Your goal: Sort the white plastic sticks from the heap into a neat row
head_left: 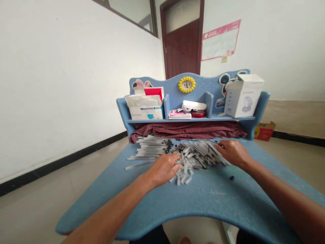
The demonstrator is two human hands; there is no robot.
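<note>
Inboard of the curved front edge of the worktop [198, 200]: short clear pieces [186, 167], over ten, exact count lost to overlap. Black round part [232, 178]: one, toward the right edge. Left hand [164, 167]: fingers bent, fingertips at the pile of short pieces; contents hidden beneath, grip impossible to tell. Loose clear tube [139, 165]: one, toward the left edge. Left row of clear tubes [149, 149]: over ten, black ends inward. Right heap of clear tubes [211, 154]: many, crossed, uncountable. Right hand [235, 152]: fingers curled nearly together at the far side of the heap, beside one thin dark rod [212, 141]; grip not discernible. Along the rear edge: one checked cloth [190, 129], partly hidden under the shelf [152, 121].
</note>
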